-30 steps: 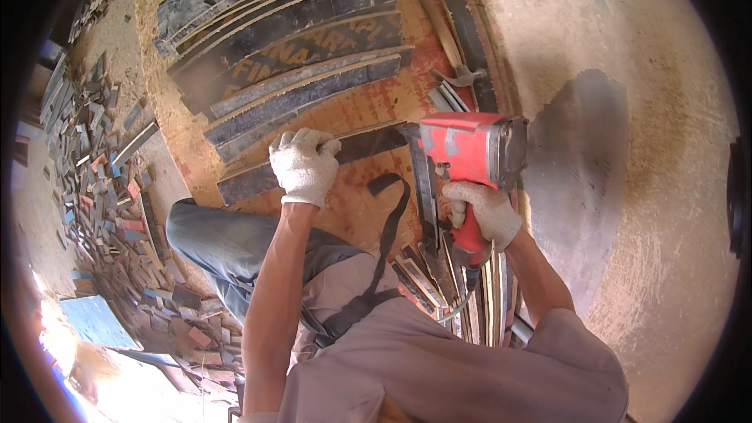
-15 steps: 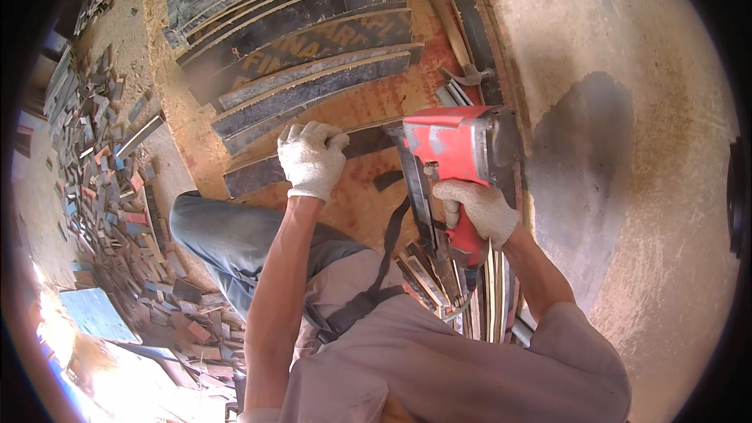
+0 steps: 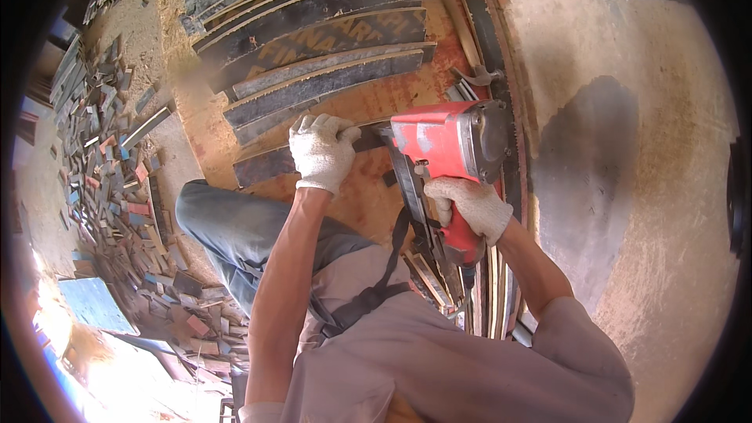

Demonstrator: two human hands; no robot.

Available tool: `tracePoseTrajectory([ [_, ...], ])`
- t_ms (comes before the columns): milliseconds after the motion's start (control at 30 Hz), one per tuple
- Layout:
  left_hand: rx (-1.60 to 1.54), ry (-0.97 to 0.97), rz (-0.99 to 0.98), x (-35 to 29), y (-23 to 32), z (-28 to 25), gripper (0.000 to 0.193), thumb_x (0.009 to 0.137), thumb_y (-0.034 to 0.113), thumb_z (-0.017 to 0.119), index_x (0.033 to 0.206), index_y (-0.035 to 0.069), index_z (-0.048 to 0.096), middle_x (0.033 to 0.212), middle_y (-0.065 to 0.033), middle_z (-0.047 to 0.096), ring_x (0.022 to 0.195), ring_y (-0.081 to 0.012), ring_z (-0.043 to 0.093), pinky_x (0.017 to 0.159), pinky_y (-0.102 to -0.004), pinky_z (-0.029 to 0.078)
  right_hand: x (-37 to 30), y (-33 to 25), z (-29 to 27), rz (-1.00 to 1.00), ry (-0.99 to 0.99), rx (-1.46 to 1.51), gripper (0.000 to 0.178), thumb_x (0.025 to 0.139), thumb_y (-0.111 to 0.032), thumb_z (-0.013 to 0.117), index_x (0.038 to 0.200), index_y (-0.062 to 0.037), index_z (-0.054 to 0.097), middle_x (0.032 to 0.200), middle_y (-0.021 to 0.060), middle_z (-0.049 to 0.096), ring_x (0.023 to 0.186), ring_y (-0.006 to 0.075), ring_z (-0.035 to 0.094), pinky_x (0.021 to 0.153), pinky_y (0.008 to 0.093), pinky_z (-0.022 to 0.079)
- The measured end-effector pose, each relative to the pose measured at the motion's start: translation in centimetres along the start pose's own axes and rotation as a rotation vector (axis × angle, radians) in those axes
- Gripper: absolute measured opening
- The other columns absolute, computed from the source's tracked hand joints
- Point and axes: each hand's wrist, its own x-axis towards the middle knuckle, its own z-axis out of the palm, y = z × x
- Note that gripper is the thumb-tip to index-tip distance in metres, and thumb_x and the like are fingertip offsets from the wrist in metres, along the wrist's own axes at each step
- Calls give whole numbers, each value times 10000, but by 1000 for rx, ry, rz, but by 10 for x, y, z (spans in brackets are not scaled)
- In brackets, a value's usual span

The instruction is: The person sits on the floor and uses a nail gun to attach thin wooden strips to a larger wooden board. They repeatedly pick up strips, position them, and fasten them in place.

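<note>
My right hand (image 3: pixel 474 205), in a white knit glove, is wrapped round the handle of a red nail gun (image 3: pixel 439 137). The gun's nose meets the right end of a dark wood strip (image 3: pixel 262 166), and its long magazine slants down toward my lap. Also gloved, my left hand (image 3: pixel 323 153) is closed over the middle of that strip, its fingers curled at the far edge; the glove hides part of the strip. Under the strip lies a reddish-brown board (image 3: pixel 368 184).
Beyond my hands lie several dark plywood strips (image 3: pixel 329 82). A hammer (image 3: pixel 474 74) rests near the board's right edge. Narrow wood pieces (image 3: pixel 493 290) stand by my right side. Offcuts (image 3: pixel 117 188) litter the floor at left; a stained wall (image 3: pixel 642 149) rises at right.
The view has shifted slightly. The nail gun and my right hand sit a little further left, nearer my left hand. Both hands keep their hold.
</note>
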Motion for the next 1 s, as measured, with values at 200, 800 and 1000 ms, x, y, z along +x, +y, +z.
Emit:
tracePoseTrajectory([
  [200,-5,72,2,0,-8,-13,140,813,276,831,840,142,801,890,-64,756,962,-302,677,928,-485,487,-3,-4,3,-34,31,139,141,962,-109,650,1065,-38,716,602,34,584,479,141,534,495,304,441],
  [800,-1059,75,-1319,-60,-27,-62,354,1022,232,642,1305,19,642,1244,-135,648,1098,-269,666,776,-411,682,-20,24,1,-54,38,-19,263,1010,-225,641,808,-58,660,595,33,595,559,126,559,597,295,456],
  [1000,-1060,-17,-1376,-60,-35,-59,330,1038,206,612,1300,6,630,1229,-124,656,1092,-259,675,814,-421,682,-10,38,6,6,-31,-88,314,1017,-273,629,764,-86,646,618,10,603,584,97,543,636,281,444],
])
